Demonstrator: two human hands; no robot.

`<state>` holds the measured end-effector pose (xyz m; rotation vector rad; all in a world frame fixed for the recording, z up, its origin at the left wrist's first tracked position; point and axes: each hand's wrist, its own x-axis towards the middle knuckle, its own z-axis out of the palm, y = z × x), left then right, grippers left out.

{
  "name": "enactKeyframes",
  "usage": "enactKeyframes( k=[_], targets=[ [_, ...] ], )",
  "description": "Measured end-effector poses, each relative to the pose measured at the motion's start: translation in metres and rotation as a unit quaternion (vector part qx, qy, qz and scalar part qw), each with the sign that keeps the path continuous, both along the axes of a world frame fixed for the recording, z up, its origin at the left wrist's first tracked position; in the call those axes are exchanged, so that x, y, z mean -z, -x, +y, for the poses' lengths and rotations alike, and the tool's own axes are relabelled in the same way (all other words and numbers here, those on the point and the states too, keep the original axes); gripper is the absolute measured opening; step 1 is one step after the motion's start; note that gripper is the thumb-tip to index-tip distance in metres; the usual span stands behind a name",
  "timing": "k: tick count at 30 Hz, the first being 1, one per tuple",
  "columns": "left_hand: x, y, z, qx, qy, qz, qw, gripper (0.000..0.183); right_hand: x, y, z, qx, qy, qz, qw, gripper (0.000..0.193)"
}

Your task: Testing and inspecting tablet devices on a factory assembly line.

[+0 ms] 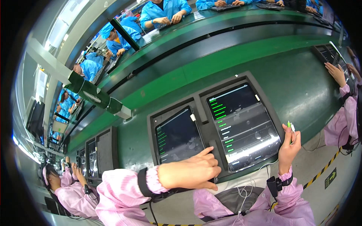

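Two tablets lie side by side in a dark foam tray (200, 113). Both the left tablet (177, 132) and the right tablet (241, 120) are lit, with lines of green text on black. My left hand (192, 169) reaches across the left tablet's near right corner, fingers curled and thumb below, closed about its edge; the hand hides that corner. Beside the right tablet's near right corner, my right hand (289, 145) is raised and closed on a white cable plug (292, 128) and a thin green-tipped stick (289, 124).
A white cable (245, 192) loops over my lap. On the green bench (139, 150), another tray (105, 150) stands left, by a co-worker in pink. At right, another person's hands (335, 73) work at a tray. Beyond a raised divider, people in blue work. A post (94, 94) rises at left.
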<state>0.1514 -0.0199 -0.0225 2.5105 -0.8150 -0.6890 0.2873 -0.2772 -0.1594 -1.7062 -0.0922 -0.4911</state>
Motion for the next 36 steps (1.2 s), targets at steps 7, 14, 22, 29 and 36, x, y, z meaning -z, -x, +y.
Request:
enactKeyframes(
  k=[7,14,22,29,36],
  targets=[
    [0.021,0.018,-0.01,-0.032,0.015,-0.066,0.997,0.042,0.004,0.013,-0.007,0.071,-0.072,-0.045,0.994,0.018],
    [0.006,0.046,0.054,-0.326,0.128,-0.192,0.917,0.039,-0.03,0.081,-0.003,-0.166,-0.104,-0.004,0.981,0.022],
    [0.064,0.046,0.165,-0.523,0.108,-0.163,0.83,0.069,-0.031,0.153,0.05,-0.619,0.115,-0.135,0.765,0.019],
    [0.076,0.041,0.168,-0.513,0.07,-0.093,0.85,0.076,-0.024,0.184,0.078,-0.632,0.117,-0.109,0.758,0.019],
    [0.082,0.045,0.17,-0.508,0.073,-0.113,0.851,0.075,-0.02,0.192,0.081,-0.619,0.13,-0.105,0.767,0.019]
  ],
)
